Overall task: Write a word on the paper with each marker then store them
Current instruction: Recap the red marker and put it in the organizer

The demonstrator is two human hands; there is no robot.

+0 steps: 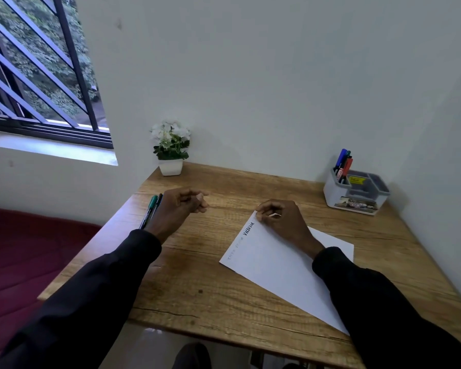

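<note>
A white paper (272,265) lies slanted on the wooden desk (197,288), with the dark word "Victoria" and fainter words along its left edge. My right hand (282,222) rests on the paper's far corner, fingers curled and pinching it. My left hand (180,206) hovers over the desk's left part with its fingers curled in and nothing seen inside. Just left of that wrist, a green marker (151,205) and a black marker (158,201) lie side by side on the desk. At the back right, a grey organizer (357,195) holds blue, red and green markers (343,166) upright.
A small white pot of white flowers (171,150) stands at the desk's back left corner against the wall. A barred window is at the upper left. A dark red cushion (24,257) lies below the desk's left edge.
</note>
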